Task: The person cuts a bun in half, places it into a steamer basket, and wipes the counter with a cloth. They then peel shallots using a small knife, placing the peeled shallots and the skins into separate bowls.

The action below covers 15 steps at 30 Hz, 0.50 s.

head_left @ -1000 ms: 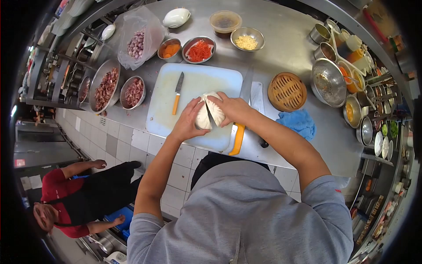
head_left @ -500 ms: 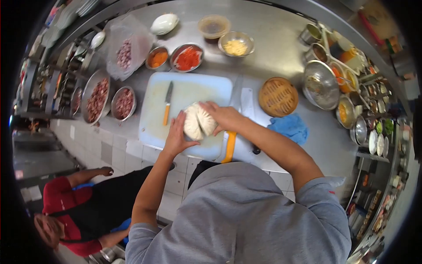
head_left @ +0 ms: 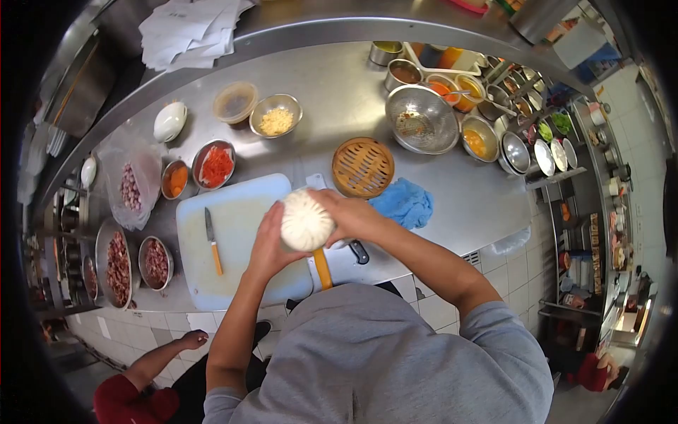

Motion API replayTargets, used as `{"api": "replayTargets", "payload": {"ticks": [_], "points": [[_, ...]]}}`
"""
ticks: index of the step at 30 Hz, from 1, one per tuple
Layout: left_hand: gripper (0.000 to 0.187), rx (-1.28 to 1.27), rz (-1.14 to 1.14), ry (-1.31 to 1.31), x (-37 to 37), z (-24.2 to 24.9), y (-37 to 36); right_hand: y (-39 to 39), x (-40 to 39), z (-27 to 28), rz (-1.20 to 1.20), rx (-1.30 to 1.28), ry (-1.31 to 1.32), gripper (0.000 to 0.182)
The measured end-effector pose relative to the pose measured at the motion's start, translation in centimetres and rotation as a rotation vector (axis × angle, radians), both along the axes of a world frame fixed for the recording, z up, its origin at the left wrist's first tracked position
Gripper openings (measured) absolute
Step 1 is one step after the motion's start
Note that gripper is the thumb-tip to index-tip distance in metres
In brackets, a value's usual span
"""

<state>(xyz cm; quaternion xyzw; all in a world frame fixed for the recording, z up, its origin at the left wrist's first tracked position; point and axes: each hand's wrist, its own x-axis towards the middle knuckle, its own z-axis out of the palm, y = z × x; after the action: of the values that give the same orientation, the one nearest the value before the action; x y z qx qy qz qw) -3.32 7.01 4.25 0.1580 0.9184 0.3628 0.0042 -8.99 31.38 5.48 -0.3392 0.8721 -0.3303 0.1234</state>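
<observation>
Meat bowls [head_left: 134, 265]: two steel bowls of chopped reddish meat at the left edge of the counter [head_left: 339, 85], well apart from the hands.
Bag [head_left: 129, 185]: a clear plastic bag with small purple pieces, behind the bowls.
Small knife [head_left: 211, 240]: it lies on the left part of the cutting board [head_left: 236, 212], orange handle toward the person, blade pointing away; nobody touches it.
Left hand [head_left: 265, 244]: its grip is closed around the left side of the white round piece, fingers curved under it.
White round piece [head_left: 306, 221]: a pale folded ball, maybe dough or cabbage, I cannot tell which; held up between both hands, above the right edge of the cutting board and not resting on it.
Right hand [head_left: 353, 215]: its grip clasps the right side of the same piece, palm pressed on it.
Big knife [head_left: 323, 268]: orange handle visible under the hands at the near edge of the counter; the blade is hidden by the hands.
Risk: I think the piece may slip and fall onto the big knife or off the near edge, because nothing supports it from below. The hidden blade is close to the fingers.
Bamboo steamer [head_left: 363, 167]: just behind the right hand, lid on.
Blue cloth [head_left: 402, 203]: beside the steamer, near the right forearm.
In the way: steamer and cloth leave little room to the right.
Steel strainer bowl [head_left: 421, 119]: farther back, with sauce pots at the right corner.
</observation>
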Motion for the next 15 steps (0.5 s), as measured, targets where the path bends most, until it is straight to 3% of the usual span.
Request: {"api": "replayTargets", "payload": {"ticks": [5,10,15], "points": [[0.117,-0.041,-0.249,0.052,-7.2,0.1,7.1,8.1,-2.1,0.6,-0.2,0.072,0.063,0.117],[0.118,0.008,-0.333,0.051,-12.0,-0.8,12.6,13.3,-5.0,1.4,-0.326,0.2,-0.031,0.122],[0.119,-0.072,-0.344,0.067,-14.7,-3.7,13.9,14.3,-7.1,-3.6,-0.353,0.148,0.036,0.122]]}}
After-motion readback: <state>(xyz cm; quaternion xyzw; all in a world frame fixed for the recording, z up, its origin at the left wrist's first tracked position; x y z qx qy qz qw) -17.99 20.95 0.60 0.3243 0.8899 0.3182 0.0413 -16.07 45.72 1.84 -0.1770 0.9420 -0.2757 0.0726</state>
